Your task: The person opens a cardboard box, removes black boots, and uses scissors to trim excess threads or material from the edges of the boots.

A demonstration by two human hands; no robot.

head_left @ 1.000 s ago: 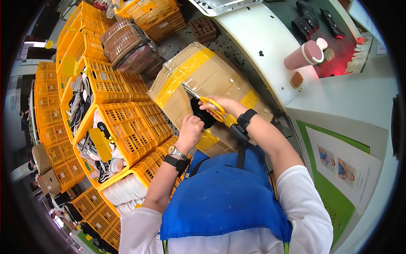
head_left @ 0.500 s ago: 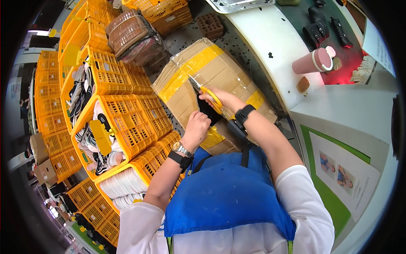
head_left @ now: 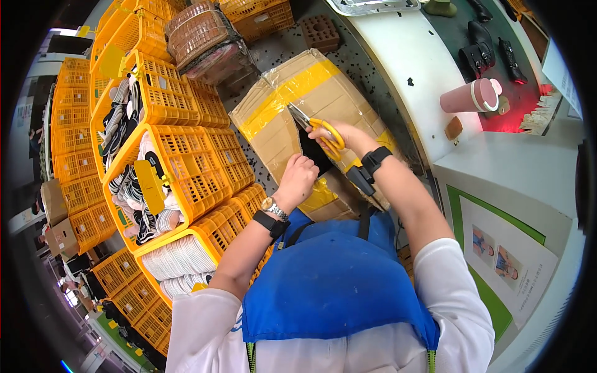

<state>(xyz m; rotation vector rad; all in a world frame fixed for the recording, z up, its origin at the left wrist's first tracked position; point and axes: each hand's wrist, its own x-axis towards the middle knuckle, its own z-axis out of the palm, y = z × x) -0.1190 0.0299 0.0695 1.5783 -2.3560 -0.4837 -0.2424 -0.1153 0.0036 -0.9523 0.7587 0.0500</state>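
Observation:
My right hand [head_left: 343, 137] grips a pair of scissors [head_left: 336, 145] by the yellow handles. The metal blades are at the upper end of a cut in a large brown carton [head_left: 346, 93], just below a crossing strip of yellow tape. Through the slit shows the carton's dark inside [head_left: 310, 158]. Closed fingers of my left hand [head_left: 298, 181] pinch the cardboard at the slit's left edge. Both wrists wear black straps, and a watch [head_left: 273, 207] is on the left one.
Stacked yellow crates [head_left: 193, 165], some with shoe soles, stand close on the left. Beyond the carton lie a strapped bundle [head_left: 198, 37] and a perforated brown block [head_left: 319, 33]. A curved white tabletop [head_left: 407, 59] runs along the right, bearing a pink tumbler [head_left: 467, 96].
The view has shifted slightly, moving the carton and crates within it. My right hand, with the scissors, is a little farther from my left hand, which keeps hold of the cardboard edge.

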